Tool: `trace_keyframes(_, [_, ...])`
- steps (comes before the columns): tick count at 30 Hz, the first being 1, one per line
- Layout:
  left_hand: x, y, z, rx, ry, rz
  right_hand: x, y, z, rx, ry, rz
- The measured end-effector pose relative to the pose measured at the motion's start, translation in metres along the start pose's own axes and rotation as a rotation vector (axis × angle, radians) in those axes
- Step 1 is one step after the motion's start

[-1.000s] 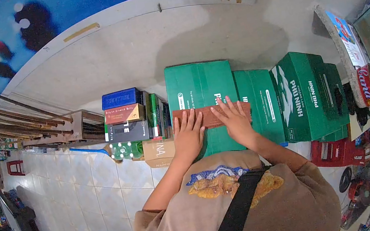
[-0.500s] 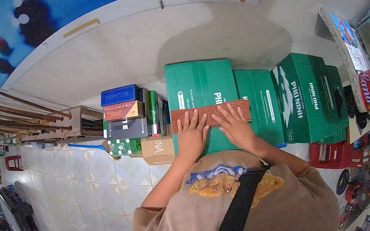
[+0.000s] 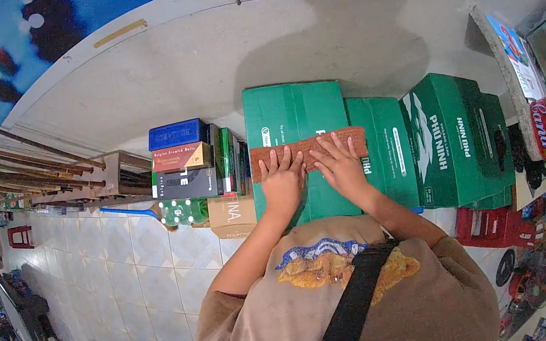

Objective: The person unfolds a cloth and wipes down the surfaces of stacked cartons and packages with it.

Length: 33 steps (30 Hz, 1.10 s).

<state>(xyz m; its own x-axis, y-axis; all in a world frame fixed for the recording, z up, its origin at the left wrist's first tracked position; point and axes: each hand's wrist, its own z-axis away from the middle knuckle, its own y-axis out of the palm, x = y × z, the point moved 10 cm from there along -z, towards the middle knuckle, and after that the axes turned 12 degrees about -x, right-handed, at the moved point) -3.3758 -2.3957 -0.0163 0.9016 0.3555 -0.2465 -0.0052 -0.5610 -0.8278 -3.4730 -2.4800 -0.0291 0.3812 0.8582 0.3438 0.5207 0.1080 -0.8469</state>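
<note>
A narrow strip of brown folded cloth (image 3: 308, 145) lies across the top of a green cardboard box (image 3: 292, 109). On its left part rests my left hand (image 3: 283, 187), flat, with the fingers spread. My right hand (image 3: 342, 167) is laid the same way on the right part, fingers stretched out. The thumbs point toward each other with a gap between them. Both palms reach past the cloth's near edge onto the green box.
More green boxes (image 3: 456, 140) stand to the right, beside a red crate (image 3: 488, 228). At left are stacked smaller boxes (image 3: 180, 157), green-capped bottles (image 3: 179, 213) and a rack of billiard cues (image 3: 32, 156). A wall rises behind; a fan (image 3: 531, 286) stands at lower right.
Both hands have slid a little away from my body, toward the wall, and the cloth has shifted with them. Its edges look more wavy now. The view has tilted slightly.
</note>
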Motion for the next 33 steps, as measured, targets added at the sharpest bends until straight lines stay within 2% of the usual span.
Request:
trace_keyframes(14, [-0.003, -0.01, 0.008, -0.017, 0.049, 0.014, 0.009, -0.001, 0.017, 0.065, -0.047, 0.042])
trace_keyframes(20, [0.015, -0.017, 0.005, 0.143, 0.015, 0.204, -0.001, -0.012, 0.009, 0.186, -0.067, -0.07])
trace_keyframes(26, [0.04, -0.035, 0.001, 0.167, 0.108, 0.311, -0.037, -0.047, 0.005, 0.061, -0.048, -0.229])
trace_keyframes(27, [0.035, -0.05, -0.007, 0.057, 0.153, 0.367, -0.039, -0.051, 0.002, 0.048, -0.071, -0.214])
trace_keyframes(32, [0.05, -0.045, -0.049, 0.053, 0.072, 0.454, -0.053, -0.084, -0.046, -0.031, -0.084, -0.159])
trace_keyframes(33, [0.051, -0.052, -0.064, 0.032, 0.064, 0.458, -0.049, -0.102, -0.062, -0.127, -0.116, -0.163])
